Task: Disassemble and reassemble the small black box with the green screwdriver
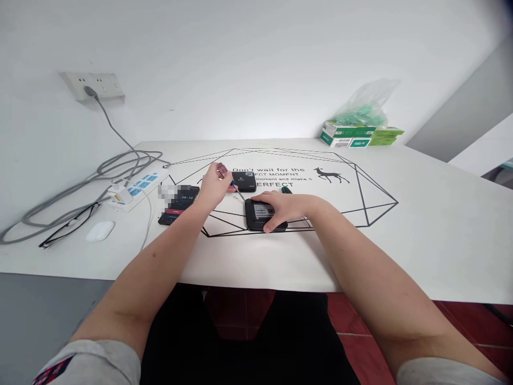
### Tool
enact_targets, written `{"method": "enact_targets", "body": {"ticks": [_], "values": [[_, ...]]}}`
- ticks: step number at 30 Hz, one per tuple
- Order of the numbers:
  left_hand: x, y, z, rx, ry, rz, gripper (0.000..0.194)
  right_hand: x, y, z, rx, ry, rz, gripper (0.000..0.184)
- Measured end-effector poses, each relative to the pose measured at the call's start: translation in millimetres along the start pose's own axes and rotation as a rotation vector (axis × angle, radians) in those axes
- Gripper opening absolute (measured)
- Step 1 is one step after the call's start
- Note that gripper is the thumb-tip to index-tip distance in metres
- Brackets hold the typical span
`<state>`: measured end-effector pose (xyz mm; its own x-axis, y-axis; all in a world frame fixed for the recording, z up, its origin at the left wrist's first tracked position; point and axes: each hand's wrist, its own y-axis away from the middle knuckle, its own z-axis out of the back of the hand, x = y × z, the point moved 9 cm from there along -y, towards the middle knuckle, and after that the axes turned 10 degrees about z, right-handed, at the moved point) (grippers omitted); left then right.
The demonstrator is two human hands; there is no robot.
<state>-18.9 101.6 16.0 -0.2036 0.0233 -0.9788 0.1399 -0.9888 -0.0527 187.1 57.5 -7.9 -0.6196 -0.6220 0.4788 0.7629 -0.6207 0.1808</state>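
My left hand (215, 186) is closed around a screwdriver (239, 192) whose thin metal shaft slants down to the right. Its tip meets the far left corner of a small black rectangular device (256, 214), which lies on the mat with a pale printed label facing up. Across the right side of that device lies my right hand (276, 207), thumb at the near edge and fingers over the far edge. Behind them sits a second black box (246, 182), partly covered by my left hand. A dark green handle (286, 190) shows just beyond my right hand.
A phone with a lit screen (182, 205) lies left of my left hand. Farther left are a power strip (144, 187), grey cable loops (108, 168), glasses (72, 224) and a white case (100, 231). Green and white cartons (348, 135) stand at the back right under a plastic bag (366, 107).
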Motion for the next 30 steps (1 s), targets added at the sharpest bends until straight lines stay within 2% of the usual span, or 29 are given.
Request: {"method": "enact_targets", "body": {"ticks": [8, 15, 21, 24, 30], "values": [[1, -2, 0.0, -0.003, -0.027, -0.013, 0.019, 2, 2, -2, 0.037, 0.02, -0.016, 0.122], [-6, 2, -1.6, 0.004, 0.003, -0.038, 0.019, 3, 2, 0, 0.003, -0.003, -0.012, 0.12], [-17, 10, 2.6, -0.038, -0.114, -0.084, 0.018, 5, 2, 0, 0.009, 0.004, -0.006, 0.118], [-15, 10, 3.5, -0.052, -0.15, -0.074, 0.022, 4, 2, -1, 0.023, 0.009, -0.011, 0.119], [-4, 4, -2.7, 0.009, -0.003, -0.035, 0.031, 3, 0, 0, 0.014, 0.011, 0.005, 0.119]]}}
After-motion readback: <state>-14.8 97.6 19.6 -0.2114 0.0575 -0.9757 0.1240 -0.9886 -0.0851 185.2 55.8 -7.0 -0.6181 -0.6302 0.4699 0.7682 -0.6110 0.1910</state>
